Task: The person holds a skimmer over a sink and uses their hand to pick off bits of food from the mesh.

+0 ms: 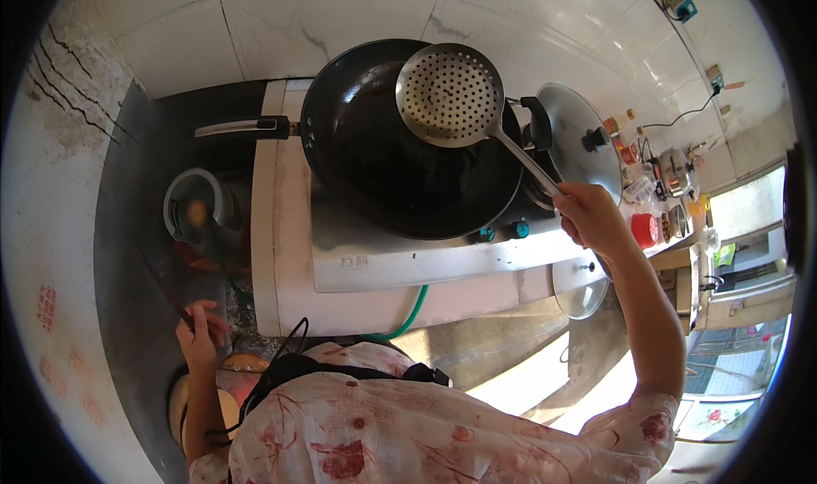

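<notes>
My right hand [593, 219] grips the handle of a perforated metal skimmer [450, 94]. Its round bowl is over the right rear part of a black wok [383, 184] on a steel gas stove [383, 270]. Dark oil or residue seems to coat the wok's inside; the skimmer hides part of it. At the lower left, my left hand [201, 337] holds long, thin dark-red sticks, probably chopsticks [167, 286]. They slant up towards a metal pot [169, 212], apart from the wok. Something yellowish shows blurred inside that pot.
The wok's long handle [239, 128] juts left over the tiled counter's edge. A large glass lid [571, 145] leans behind my right hand; a smaller glass lid [577, 289] sits below. Bottles, a red container [644, 230] and a metal kettle [675, 172] crowd the right. A green hose [412, 318] hangs in front.
</notes>
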Demonstrator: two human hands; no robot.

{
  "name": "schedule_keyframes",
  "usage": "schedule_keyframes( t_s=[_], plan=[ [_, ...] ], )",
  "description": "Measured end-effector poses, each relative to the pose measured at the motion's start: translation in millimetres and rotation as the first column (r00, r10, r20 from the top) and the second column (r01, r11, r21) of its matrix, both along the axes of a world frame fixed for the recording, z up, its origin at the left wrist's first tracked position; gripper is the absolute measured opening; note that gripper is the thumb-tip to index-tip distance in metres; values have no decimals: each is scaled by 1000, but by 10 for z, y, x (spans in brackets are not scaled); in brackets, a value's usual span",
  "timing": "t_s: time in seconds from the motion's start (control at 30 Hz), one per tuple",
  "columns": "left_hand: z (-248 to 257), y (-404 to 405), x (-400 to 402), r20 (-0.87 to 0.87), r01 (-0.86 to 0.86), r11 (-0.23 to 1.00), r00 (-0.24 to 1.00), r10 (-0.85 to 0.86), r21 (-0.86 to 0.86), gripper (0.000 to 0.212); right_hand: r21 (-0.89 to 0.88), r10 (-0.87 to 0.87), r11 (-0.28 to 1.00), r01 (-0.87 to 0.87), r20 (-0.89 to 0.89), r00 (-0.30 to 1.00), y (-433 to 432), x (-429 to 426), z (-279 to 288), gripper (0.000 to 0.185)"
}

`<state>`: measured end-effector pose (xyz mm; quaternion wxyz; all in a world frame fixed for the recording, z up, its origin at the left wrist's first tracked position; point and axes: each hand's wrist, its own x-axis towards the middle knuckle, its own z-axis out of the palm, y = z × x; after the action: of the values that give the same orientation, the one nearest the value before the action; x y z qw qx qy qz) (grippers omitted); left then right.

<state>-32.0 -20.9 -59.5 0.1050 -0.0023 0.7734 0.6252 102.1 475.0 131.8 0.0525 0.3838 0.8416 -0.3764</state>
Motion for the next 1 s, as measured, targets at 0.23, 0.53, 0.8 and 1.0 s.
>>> schedule_keyframes(
  t_s=[0.23, 0.53, 0.8, 1.0],
  plan=[
    [-68, -44, 5, 8, 8, 1000, 1000, -8, -8, 34, 308, 95, 946, -102, 37, 995, 401, -37, -55, 20],
    [-19, -63, 12, 1, 1, 1000, 1000, -1, -13, 33, 503, 115, 850, -156, 112, 987, 468, 44, -69, 20],
    [-58, -6, 12, 17, 25, 1000, 1000, -25, 18, 32, 388, 13, 921, -33, 54, 998, 480, -19, -120, 19],
    [-6, -9, 15, -7, 30, 999, 1000, -30, 13, 32, 551, 127, 827, -107, 3, 992, 481, -153, -410, 17]
  ],
)
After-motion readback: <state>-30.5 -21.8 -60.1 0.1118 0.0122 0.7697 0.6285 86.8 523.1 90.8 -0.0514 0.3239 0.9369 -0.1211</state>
